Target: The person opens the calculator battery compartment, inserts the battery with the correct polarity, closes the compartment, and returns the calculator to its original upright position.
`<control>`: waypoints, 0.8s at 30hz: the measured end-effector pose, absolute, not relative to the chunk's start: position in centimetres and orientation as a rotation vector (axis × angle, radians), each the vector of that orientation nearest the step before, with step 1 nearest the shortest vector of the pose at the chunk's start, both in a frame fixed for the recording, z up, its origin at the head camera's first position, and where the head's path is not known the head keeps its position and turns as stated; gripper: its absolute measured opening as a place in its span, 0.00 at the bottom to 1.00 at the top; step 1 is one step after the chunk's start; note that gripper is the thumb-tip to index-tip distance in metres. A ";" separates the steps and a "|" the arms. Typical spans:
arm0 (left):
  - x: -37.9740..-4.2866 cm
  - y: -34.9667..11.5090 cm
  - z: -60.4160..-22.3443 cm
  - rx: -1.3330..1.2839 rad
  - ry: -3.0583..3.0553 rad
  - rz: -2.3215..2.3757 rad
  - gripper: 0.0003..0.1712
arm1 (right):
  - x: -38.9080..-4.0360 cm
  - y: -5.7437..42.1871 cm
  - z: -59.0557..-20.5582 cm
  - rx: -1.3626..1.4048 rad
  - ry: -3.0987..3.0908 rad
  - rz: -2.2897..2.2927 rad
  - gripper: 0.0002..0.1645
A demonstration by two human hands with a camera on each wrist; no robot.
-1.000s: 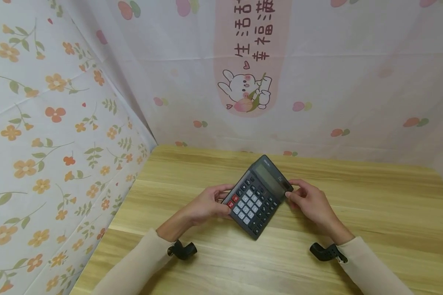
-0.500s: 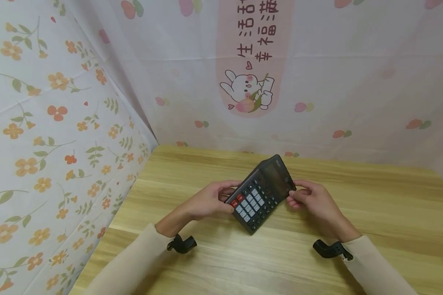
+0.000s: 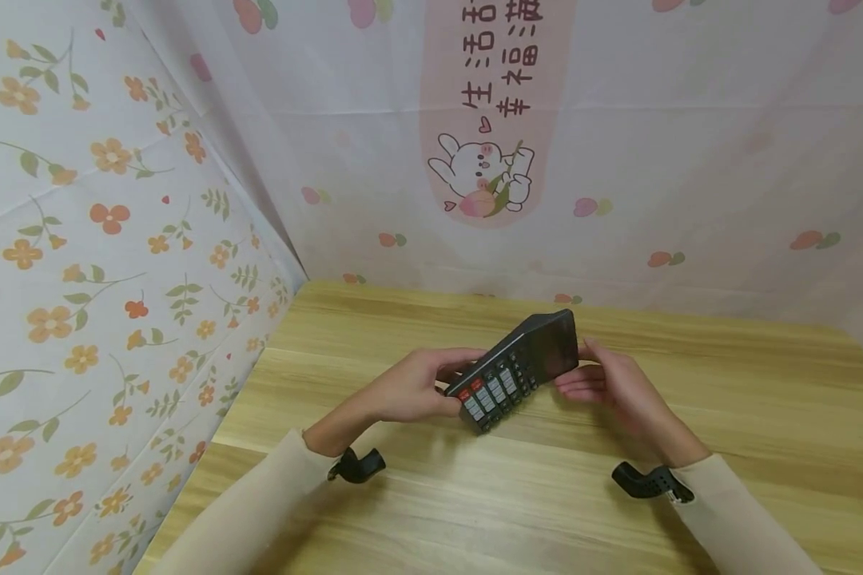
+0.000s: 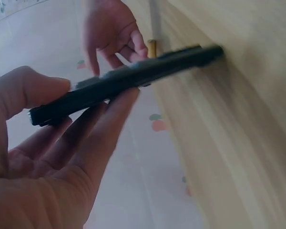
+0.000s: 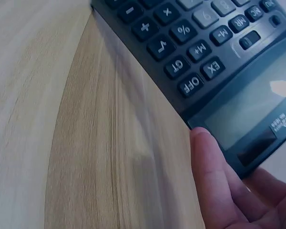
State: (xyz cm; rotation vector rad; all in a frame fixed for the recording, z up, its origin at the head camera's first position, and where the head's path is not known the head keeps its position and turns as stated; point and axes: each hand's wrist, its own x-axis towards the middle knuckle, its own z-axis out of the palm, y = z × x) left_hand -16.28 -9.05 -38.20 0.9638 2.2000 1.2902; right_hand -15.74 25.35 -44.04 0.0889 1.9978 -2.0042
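Note:
A dark desktop calculator (image 3: 507, 371) with grey and red keys and a raised display is tilted above the table in the head view. My left hand (image 3: 420, 387) holds its left edge; in the left wrist view the thumb (image 4: 45, 88) lies on the key side and the fingers are underneath. My right hand (image 3: 614, 383) is at the display end, fingers fairly straight. In the right wrist view its thumb (image 5: 207, 162) is against or just beside the display corner, with other fingers partly hidden behind the calculator (image 5: 181, 52). Whether they touch it is unclear.
A wood-grain table (image 3: 431, 511) lies beneath both hands. Behind it hangs a pale cloth (image 3: 662, 176) with a rabbit print, and a flowered cloth (image 3: 115, 263) hangs on the left. Black camera mounts (image 3: 359, 467) sit at both wrists.
The calculator has tipped further, its display end swinging right and its keys now seen at a steep slant. My right hand has loosened from its pinch on the display edge, its fingers straighter.

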 end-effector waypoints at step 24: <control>-13.6 -8.0 -37.9 1.553 2.611 0.659 0.43 | -15.1 25.5 -44.0 0.090 1.897 -2.088 0.33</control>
